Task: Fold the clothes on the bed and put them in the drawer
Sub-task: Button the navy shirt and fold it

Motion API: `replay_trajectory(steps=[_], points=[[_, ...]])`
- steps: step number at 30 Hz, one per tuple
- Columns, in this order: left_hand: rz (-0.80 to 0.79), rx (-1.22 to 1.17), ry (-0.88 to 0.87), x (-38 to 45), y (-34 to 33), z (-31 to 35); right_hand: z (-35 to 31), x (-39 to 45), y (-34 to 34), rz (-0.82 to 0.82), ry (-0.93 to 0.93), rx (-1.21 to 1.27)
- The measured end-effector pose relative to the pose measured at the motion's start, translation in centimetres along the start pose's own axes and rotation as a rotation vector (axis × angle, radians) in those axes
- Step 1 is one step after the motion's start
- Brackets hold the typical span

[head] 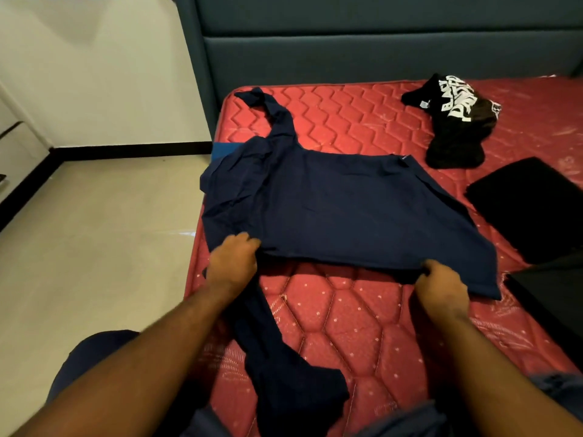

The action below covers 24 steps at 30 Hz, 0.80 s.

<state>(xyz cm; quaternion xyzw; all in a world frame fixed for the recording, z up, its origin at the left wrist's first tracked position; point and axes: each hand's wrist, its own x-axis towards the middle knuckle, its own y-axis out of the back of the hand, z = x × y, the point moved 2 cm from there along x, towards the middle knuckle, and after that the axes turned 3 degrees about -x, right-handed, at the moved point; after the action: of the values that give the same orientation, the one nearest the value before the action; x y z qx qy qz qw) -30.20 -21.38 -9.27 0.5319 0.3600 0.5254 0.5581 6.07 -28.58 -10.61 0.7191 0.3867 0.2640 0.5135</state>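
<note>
Hands: left hand [232, 263] and right hand [441, 287] both pinch the navy shirt [340, 209] hem.
Nearby: black printed garment [457, 121], folded black cloth [530, 206] on red mattress [347, 316].

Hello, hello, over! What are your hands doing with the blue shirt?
Left hand and right hand both grip the navy shirt edge. Shirt half spread on the mattress. Black printed garment waits beyond.

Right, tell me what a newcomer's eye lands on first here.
First the red mattress, which fills most of the view. Spread across it is a navy shirt, its near edge gripped by the left hand and the right hand. Toward the headboard, far right, lies a crumpled black shirt with bold white lettering.
</note>
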Motion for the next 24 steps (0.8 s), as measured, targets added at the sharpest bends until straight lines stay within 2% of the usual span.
replay_trajectory(steps=[2, 4, 7, 9, 11, 13, 14, 15, 17, 18, 19, 20, 21, 24], points=[[-0.006, 0.087, -0.068, 3.0, 1.7, 0.5, -0.2, 1.7, 0.9, 0.037, -0.057, 0.142], [-0.034, 0.195, -0.165, 6.8, 3.0, 1.2, -0.6, 4.3, 1.6, 0.068, -0.048, 0.181], [-0.084, 0.316, -0.26, 13.3, 4.1, 2.1, -1.6, 9.7, 2.3, 0.018, 0.01, 0.045], [-0.166, 0.348, -0.272, 17.3, 3.8, 2.7, -2.4, 13.5, 2.2, -0.068, 0.052, -0.074], [-0.314, 0.357, -0.238, 20.3, 2.3, 2.9, -3.4, 16.2, 1.9, -0.158, 0.072, -0.16], [-0.368, 0.231, -0.133, 21.3, 0.8, 2.5, -4.7, 16.8, 1.6, -0.193, 0.121, -0.257], [-0.282, 0.065, -0.087, 20.6, 0.3, 2.2, -5.4, 15.9, 1.3, -0.166, 0.162, -0.268], [-0.117, -0.125, -0.058, 19.3, 0.1, 1.7, -6.1, 14.3, 0.8, -0.126, 0.214, -0.221], [0.282, -0.45, -0.01, 15.3, 0.1, 0.0, -8.7, 8.9, -1.5, -0.122, 0.385, 0.042], [0.431, -0.549, 0.017, 12.9, 0.3, -0.6, -10.2, 5.2, -2.6, -0.21, 0.487, 0.206], [0.53, -0.603, 0.072, 10.8, -0.2, -1.7, -12.0, 1.4, -3.7, -0.365, 0.573, 0.355], [0.569, -0.647, 0.151, 9.1, -1.0, -2.9, -13.7, -2.0, -4.8, -0.53, 0.633, 0.433], [0.56, -0.715, 0.253, 7.7, -2.2, -4.9, -15.4, -5.2, -6.0, -0.664, 0.698, 0.391], [0.452, -0.982, 0.511, 6.0, -5.7, -9.1, -18.6, -10.1, -7.5, -0.76, 0.858, 0.051]])
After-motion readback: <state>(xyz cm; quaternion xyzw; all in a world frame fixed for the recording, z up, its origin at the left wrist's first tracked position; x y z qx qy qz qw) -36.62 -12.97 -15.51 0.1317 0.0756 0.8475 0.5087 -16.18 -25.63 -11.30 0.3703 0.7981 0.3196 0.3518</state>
